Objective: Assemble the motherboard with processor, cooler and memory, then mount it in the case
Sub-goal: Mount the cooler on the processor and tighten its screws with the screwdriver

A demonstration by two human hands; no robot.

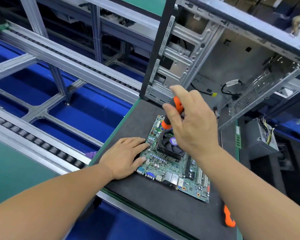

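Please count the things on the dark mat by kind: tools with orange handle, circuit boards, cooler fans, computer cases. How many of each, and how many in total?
Orange-handled screwdrivers: 2, one gripped by the right hand, one lying at the mat's near edge.
Motherboard: 1, left hand resting on its edge.
Cooler fan: 1.
Computer case: 1.
Total: 5.

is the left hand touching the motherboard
Touching. In the head view, the left hand lies flat with its fingertips resting on the motherboard's left edge.
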